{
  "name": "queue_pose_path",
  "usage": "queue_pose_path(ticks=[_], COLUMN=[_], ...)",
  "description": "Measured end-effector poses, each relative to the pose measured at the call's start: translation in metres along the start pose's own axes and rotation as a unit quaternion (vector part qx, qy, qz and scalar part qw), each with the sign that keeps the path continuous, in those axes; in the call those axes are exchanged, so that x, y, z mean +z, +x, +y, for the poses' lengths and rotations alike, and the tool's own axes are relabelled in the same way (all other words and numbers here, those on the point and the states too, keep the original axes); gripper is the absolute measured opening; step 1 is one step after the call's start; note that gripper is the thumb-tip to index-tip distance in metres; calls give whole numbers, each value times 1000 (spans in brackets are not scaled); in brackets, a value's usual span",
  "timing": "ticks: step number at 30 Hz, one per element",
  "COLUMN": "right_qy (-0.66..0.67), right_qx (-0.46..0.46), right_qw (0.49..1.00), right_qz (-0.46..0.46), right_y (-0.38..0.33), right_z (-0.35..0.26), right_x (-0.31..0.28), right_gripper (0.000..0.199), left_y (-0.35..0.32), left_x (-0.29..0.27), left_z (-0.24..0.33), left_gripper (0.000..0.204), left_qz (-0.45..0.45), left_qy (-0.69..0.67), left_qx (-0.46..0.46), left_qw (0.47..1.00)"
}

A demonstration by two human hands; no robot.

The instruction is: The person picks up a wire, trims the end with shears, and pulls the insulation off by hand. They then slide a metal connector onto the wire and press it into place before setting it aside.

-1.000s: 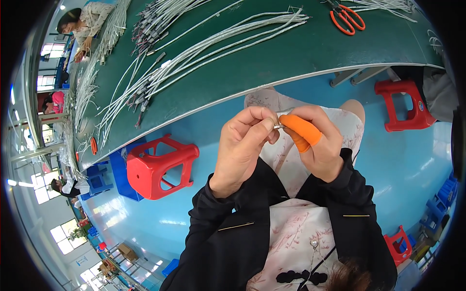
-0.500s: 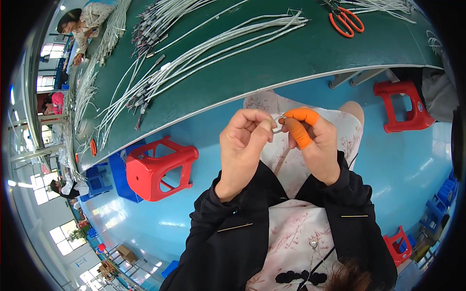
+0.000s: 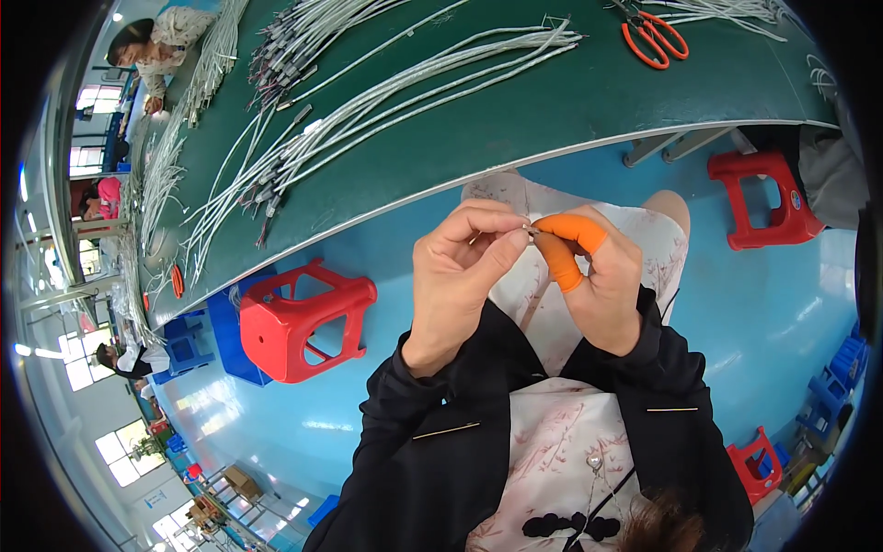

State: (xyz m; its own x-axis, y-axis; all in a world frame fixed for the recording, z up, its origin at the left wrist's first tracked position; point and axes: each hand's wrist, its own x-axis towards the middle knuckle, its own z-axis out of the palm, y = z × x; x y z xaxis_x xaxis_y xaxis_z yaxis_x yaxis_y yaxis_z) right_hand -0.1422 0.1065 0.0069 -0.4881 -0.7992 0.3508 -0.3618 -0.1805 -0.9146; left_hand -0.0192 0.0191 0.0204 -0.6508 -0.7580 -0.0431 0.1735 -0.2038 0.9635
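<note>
In front of my lap, both hands meet at a small grey-white piece (image 3: pixel 532 231), which looks like a thin cable end; most of it is hidden by fingers. My left hand (image 3: pixel 463 276) pinches it between thumb and index finger, the other fingers curled. My right hand (image 3: pixel 602 271) wears orange finger covers (image 3: pixel 572 230) on thumb and index finger, and those two tips close on the same piece from the right. Beyond the hands, on the green table (image 3: pixel 515 129), lies a bundle of white cables (image 3: pixel 395 97) with grey connectors at its left end.
Orange-handled scissors (image 3: pixel 655 41) lie at the table's far right. More cables (image 3: pixel 294 46) are heaped at the far edge. Red stools (image 3: pixel 303 322) stand left and right on the blue floor. A person (image 3: pixel 161 46) sits at the far left.
My left fingertips have shifted slightly right, nearer the right ones. The whitish curved length seen below the left thumb is now hidden. The right fingers have bent a little more.
</note>
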Motion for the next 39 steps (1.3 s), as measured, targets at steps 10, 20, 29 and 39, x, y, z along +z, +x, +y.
queue_pose_path(ticks=[10,20,29,39], right_qy=[133,15,-43,198], right_qx=[168,12,-9,243], right_qw=[977,1000,998,950], right_qz=[13,-12,36,-5], right_y=[3,3,1,4], right_z=[-6,-4,-9,-14], right_x=[-8,-8,-4,-12], right_gripper=[10,11,16,7], left_y=[-10,1,-1,-3], left_x=[16,7,20,18], left_z=[-9,6,-8,-8], left_gripper=[10,12,23,25], left_qz=[68,15,108,87], left_qy=[-1,86,400,393], left_qx=[-21,61,321,353], left_qw=[997,994,852,844])
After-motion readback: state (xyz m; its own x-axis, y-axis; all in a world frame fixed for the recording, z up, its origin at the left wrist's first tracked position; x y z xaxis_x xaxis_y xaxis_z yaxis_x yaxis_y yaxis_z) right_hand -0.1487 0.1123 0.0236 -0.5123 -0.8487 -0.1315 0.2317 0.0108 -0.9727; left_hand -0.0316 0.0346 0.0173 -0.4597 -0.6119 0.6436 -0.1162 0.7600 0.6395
